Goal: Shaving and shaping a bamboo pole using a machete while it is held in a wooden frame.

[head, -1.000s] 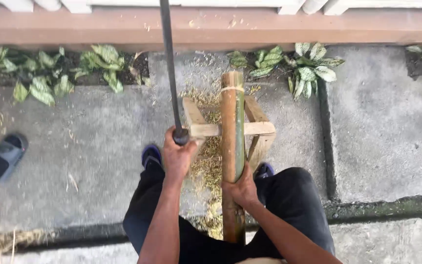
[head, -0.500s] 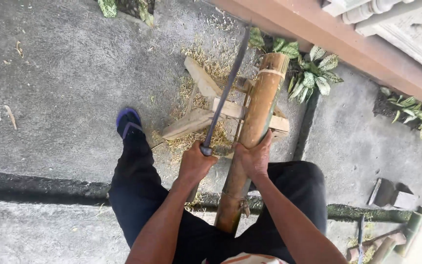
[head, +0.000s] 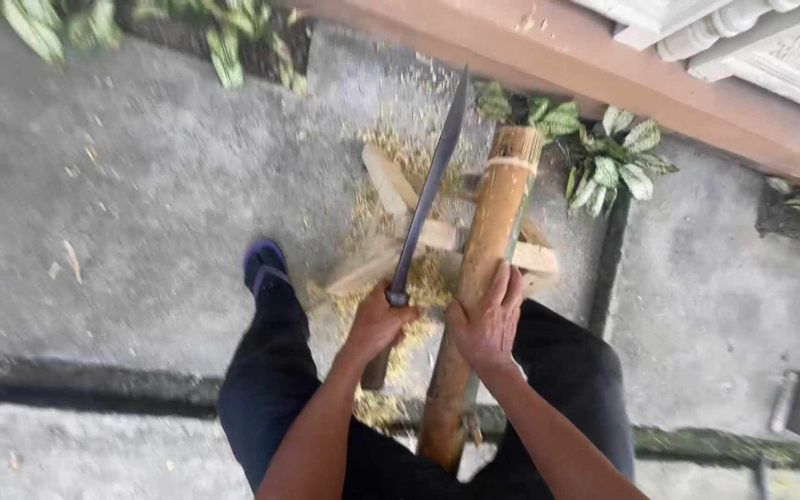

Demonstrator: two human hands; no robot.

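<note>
Bamboo pole (head: 483, 278) leans on a wooden stand (head: 391, 185), clasped by the right hand (head: 485, 319). The left hand (head: 377, 324) clenches a long blade (head: 430, 185) just beside it; a glancing stroke could slide onto those fingers.

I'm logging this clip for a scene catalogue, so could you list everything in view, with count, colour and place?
bamboo pole: one, tan-brown, lying lengthwise on the wooden stand, between the legs.
long blade: one, dark, left of the pole, pointing away.
wooden stand: one, pale crossed pieces, under the pole.
shavings: scattered, straw-coloured, around the stand.
leafy plants: several, green, along the reddish ledge.
concrete ground: grey.
shoe: one visible, blue.
left hand: gripping the blade's handle.
right hand: fingers on the pole.
</note>
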